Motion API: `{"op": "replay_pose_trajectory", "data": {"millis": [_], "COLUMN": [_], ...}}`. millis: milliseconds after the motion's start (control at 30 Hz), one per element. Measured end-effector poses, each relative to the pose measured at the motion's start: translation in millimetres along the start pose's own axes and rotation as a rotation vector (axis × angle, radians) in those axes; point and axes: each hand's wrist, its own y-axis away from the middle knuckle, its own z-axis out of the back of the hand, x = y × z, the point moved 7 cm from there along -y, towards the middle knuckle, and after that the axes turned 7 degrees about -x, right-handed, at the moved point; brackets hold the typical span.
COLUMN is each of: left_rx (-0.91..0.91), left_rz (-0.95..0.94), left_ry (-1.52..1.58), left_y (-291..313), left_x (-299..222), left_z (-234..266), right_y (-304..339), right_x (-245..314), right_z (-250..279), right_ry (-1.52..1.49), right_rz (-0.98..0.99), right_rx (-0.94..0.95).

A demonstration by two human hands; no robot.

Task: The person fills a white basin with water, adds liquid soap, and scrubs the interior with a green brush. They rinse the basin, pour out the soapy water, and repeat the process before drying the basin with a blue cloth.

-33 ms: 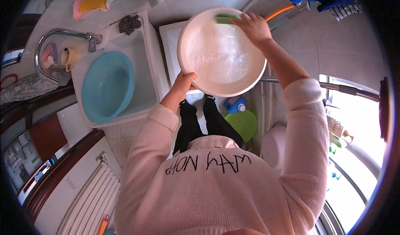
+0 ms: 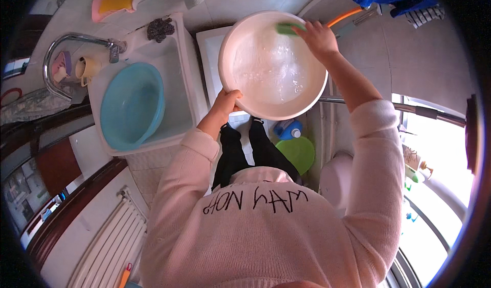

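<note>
A large pale basin with some sudsy water in it is in front of me. My left hand is closed on its near-left rim, thumb over the edge. At the far right side, my right hand grips a green scrub brush against the inside wall. The brush is blurred by motion, and its bristles cannot be made out. Left of the basin, a light-blue basin stands tilted in the white sink.
A curved chrome faucet arches beside the sink, with a dark scouring pad on the sink's far corner. Below the pale basin are a blue bottle and a green basin. A metal rail runs along the right.
My right hand and the brush have shifted slightly right and toward me along the basin's inner wall. The water's ripples differ. My left hand keeps its hold on the rim.
</note>
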Motion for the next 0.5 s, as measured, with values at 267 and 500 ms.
{"op": "replay_pose_trajectory", "data": {"millis": [267, 500], "left_rx": [0.07, 0.216], "left_rz": [0.118, 0.248], "left_ry": [0.063, 0.23], "left_y": [-12.0, -15.3], "left_x": [31.4, 64.3], "left_z": [0.7, -11.1], "right_y": [115.8, 43.4], "right_x": [93.1, 136.9], "right_z": [-49.4, -31.9], "right_ry": [-0.314, -1.224], "right_rz": [0.217, -0.375], "right_rx": [0.75, 0.425]}}
